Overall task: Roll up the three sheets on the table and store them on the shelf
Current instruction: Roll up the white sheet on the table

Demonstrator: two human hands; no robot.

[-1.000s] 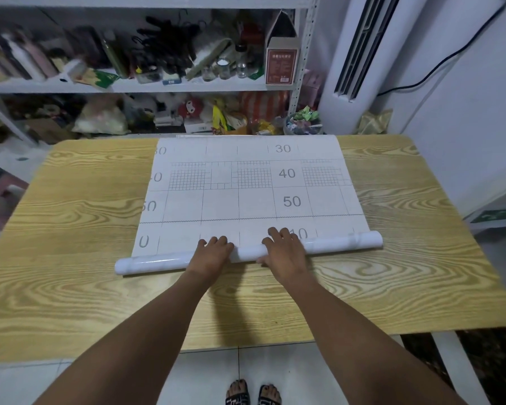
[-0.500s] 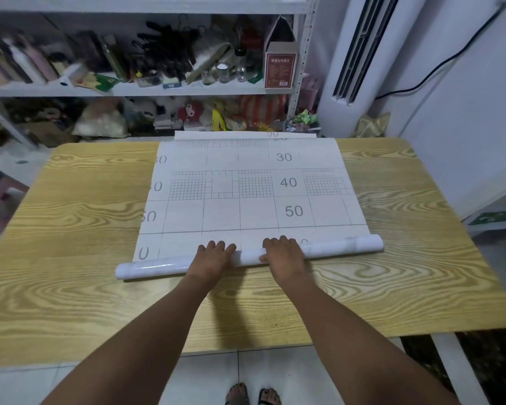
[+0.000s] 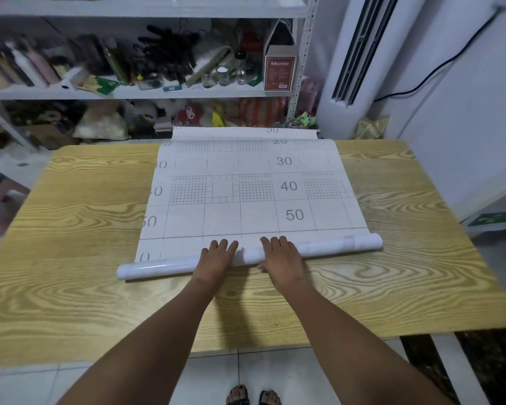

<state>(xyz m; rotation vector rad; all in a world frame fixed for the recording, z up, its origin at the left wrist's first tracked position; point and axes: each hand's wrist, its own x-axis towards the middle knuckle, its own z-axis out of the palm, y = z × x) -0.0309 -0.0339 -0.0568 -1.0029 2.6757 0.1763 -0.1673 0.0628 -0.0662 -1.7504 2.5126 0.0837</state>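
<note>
both hands press flat on the roll [image 3: 333,247]; left hand [image 3: 216,258] and right hand [image 3: 281,255] keep fingers straight, gripping nothing; sheet [image 3: 246,194] covers the table [image 3: 70,229].

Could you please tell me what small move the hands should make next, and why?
Probably push the rolled part another turn towards the shelf: the left hand and right hand rest flat on its middle, and most of the gridded sheet lies unrolled ahead of it on the table.
</note>
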